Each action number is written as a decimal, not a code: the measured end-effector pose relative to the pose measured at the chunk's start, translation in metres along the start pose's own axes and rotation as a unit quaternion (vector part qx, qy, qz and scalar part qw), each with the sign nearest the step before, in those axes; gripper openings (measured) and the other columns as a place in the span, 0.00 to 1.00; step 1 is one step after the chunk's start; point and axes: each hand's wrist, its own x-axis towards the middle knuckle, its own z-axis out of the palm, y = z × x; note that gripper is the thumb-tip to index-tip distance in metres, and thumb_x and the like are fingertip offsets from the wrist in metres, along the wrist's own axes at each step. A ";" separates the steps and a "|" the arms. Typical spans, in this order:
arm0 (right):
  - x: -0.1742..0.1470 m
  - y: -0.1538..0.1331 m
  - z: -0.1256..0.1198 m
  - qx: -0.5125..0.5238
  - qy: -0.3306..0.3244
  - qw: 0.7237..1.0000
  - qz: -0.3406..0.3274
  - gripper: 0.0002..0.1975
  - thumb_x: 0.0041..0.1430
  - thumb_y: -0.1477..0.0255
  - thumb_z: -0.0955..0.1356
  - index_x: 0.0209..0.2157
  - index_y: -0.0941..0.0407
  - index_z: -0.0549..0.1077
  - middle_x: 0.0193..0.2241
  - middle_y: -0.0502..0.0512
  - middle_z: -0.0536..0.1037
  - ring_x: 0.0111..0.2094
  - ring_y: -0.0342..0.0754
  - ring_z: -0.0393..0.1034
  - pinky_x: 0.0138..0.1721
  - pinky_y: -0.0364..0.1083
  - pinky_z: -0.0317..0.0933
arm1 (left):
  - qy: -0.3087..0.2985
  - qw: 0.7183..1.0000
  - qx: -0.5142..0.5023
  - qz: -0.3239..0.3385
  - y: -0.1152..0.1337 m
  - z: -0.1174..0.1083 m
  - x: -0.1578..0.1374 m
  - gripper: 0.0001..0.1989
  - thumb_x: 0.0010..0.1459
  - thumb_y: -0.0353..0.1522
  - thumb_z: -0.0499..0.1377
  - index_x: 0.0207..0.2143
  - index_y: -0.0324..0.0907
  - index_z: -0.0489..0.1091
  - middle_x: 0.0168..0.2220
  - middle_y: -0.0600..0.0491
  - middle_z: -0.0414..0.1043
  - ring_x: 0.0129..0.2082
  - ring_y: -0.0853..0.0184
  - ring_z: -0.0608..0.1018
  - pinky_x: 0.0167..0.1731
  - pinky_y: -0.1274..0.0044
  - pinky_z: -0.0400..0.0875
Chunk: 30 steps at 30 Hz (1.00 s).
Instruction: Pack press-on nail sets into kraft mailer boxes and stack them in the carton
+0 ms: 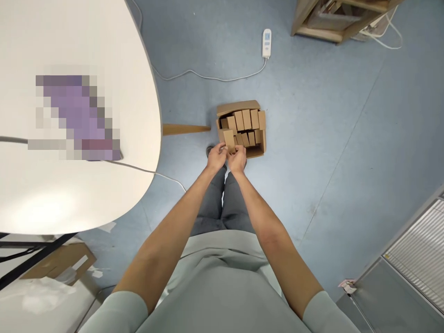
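Observation:
An open cardboard carton (258, 151) stands on the floor just beyond my feet. Inside it are several small brown boxes (246, 120) in two rows. At the carton's near left corner, both my hands are on one small cardboard box (228, 139), which tilts up above the rest. My left hand (217, 157) is closed at its lower left side. My right hand (237, 159) is closed at its near end, fingers bent. The fingertips are partly hidden, and so is the lower part of that box.
A white round table (138, 92) fills the left, with a blurred purple thing (74, 115) and a cable on it. One table leg (185, 129) reaches toward the carton. A white power strip (267, 44) with its cord lies farther off. A wooden cabinet (333, 34) stands top right.

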 end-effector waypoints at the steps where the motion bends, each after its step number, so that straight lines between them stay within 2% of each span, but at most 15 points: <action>1: 0.010 0.006 0.008 -0.001 0.002 1.000 0.002 0.20 0.63 0.57 0.75 0.50 0.52 0.72 0.51 0.62 0.74 0.54 0.58 0.76 0.59 0.56 0.72 | 0.001 1.000 0.006 -0.001 -0.006 0.001 0.011 0.18 0.67 0.32 0.62 0.56 0.40 0.81 0.58 0.43 0.83 0.60 0.52 0.83 0.67 0.63 0.72; 7: 0.051 0.025 0.044 -0.012 0.017 1.000 0.012 0.19 0.65 0.58 0.74 0.50 0.52 0.71 0.53 0.65 0.73 0.60 0.63 0.74 0.61 0.59 0.70 | 0.004 0.999 0.034 -0.011 -0.036 0.002 0.065 0.19 0.67 0.34 0.64 0.58 0.39 0.81 0.61 0.40 0.82 0.63 0.48 0.81 0.68 0.59 0.71; 11: 0.073 0.030 0.065 0.039 0.029 0.999 0.019 0.21 0.66 0.57 0.74 0.53 0.53 0.70 0.57 0.67 0.71 0.60 0.65 0.74 0.64 0.64 0.68 | -0.007 1.000 0.022 -0.014 -0.050 0.001 0.097 0.21 0.67 0.36 0.65 0.60 0.39 0.80 0.63 0.38 0.80 0.64 0.46 0.80 0.69 0.56 0.70; 16: 0.087 0.031 0.079 0.091 0.030 0.994 0.044 0.21 0.68 0.58 0.71 0.56 0.54 0.71 0.58 0.69 0.71 0.61 0.68 0.74 0.66 0.67 0.67 | -0.034 0.999 0.012 -0.025 -0.054 -0.002 0.109 0.24 0.66 0.37 0.67 0.62 0.39 0.79 0.61 0.37 0.80 0.66 0.45 0.79 0.71 0.55 0.68; 18: 0.080 0.026 0.074 0.083 0.034 0.995 0.040 0.20 0.68 0.58 0.71 0.56 0.54 0.72 0.56 0.68 0.73 0.60 0.66 0.75 0.65 0.64 0.68 | -0.037 0.999 0.009 -0.026 -0.048 -0.003 0.098 0.23 0.65 0.37 0.68 0.60 0.39 0.79 0.61 0.36 0.80 0.66 0.44 0.78 0.71 0.55 0.67; 21: 0.052 0.013 0.053 0.041 0.025 0.998 0.037 0.18 0.65 0.61 0.72 0.52 0.54 0.74 0.53 0.66 0.76 0.57 0.62 0.77 0.63 0.60 0.70 | -0.036 0.999 0.027 -0.024 -0.031 -0.007 0.065 0.21 0.65 0.36 0.67 0.59 0.39 0.80 0.62 0.36 0.80 0.68 0.43 0.77 0.72 0.55 0.66; 24: 0.010 -0.008 0.022 0.011 0.020 0.999 0.046 0.15 0.62 0.66 0.72 0.50 0.54 0.75 0.53 0.66 0.77 0.53 0.58 0.79 0.62 0.57 0.71 | -0.040 0.997 0.062 -0.026 -0.008 -0.012 0.017 0.20 0.67 0.35 0.64 0.58 0.38 0.80 0.64 0.35 0.79 0.69 0.43 0.77 0.72 0.55 0.66; 26: -0.020 -0.026 -0.002 0.010 0.014 0.999 0.038 0.14 0.61 0.68 0.71 0.48 0.54 0.75 0.52 0.65 0.78 0.50 0.55 0.80 0.61 0.54 0.71 | -0.040 0.996 0.070 -0.027 0.009 -0.015 -0.018 0.19 0.66 0.34 0.64 0.57 0.37 0.80 0.62 0.34 0.80 0.67 0.43 0.79 0.71 0.55 0.67; 30: -0.079 -0.066 -0.054 0.042 0.006 0.999 -0.004 0.11 0.59 0.68 0.71 0.44 0.53 0.74 0.48 0.62 0.80 0.47 0.53 0.80 0.58 0.53 0.74 | -0.030 0.998 0.047 -0.004 0.043 -0.022 -0.088 0.17 0.62 0.36 0.66 0.52 0.42 0.82 0.58 0.40 0.84 0.65 0.45 0.80 0.71 0.54 0.69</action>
